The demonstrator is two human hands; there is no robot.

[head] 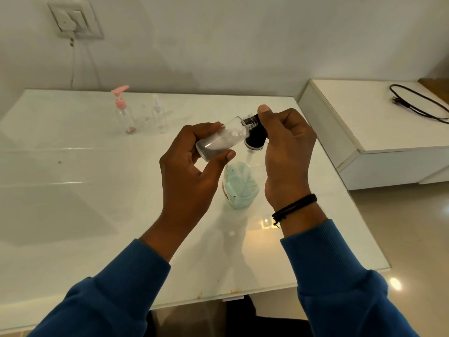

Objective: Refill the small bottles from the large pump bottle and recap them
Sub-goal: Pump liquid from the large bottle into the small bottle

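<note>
Head view: the left hand (192, 164) is gripping a small clear plastic bottle (220, 138) above the white table (73, 215), long axis tilting up-right toward the black cap (255, 135) the right hand (286, 154) is pinching — thread engagement hidden. The large pump bottle (240, 184) is partly hidden below.

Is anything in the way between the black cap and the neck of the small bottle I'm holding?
Nothing visible. The black cap, pinched in the right hand, sits right beside the threaded neck of the small bottle, which the left hand holds tilted.
</note>
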